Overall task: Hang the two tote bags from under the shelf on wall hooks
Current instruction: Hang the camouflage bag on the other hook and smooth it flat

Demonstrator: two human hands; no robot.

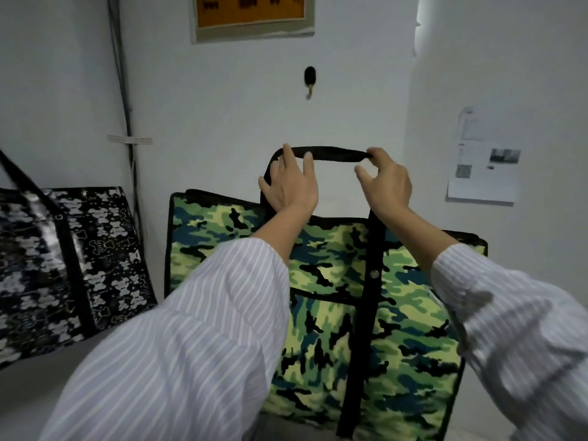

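While the right hand [385, 181] pinches the black webbing handle [334, 154] of the green camouflage fabric tote bag [321, 332], the left hand [291, 186] merely rests nearly straight fingers [307, 163] on it; the bag hangs below the small black oval wall hook [310, 78], so the strap may slip or miss it.

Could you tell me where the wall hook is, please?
Head view, upper centre: the black wall hook is above the handle of the camouflage tote bag, below the framed picture.
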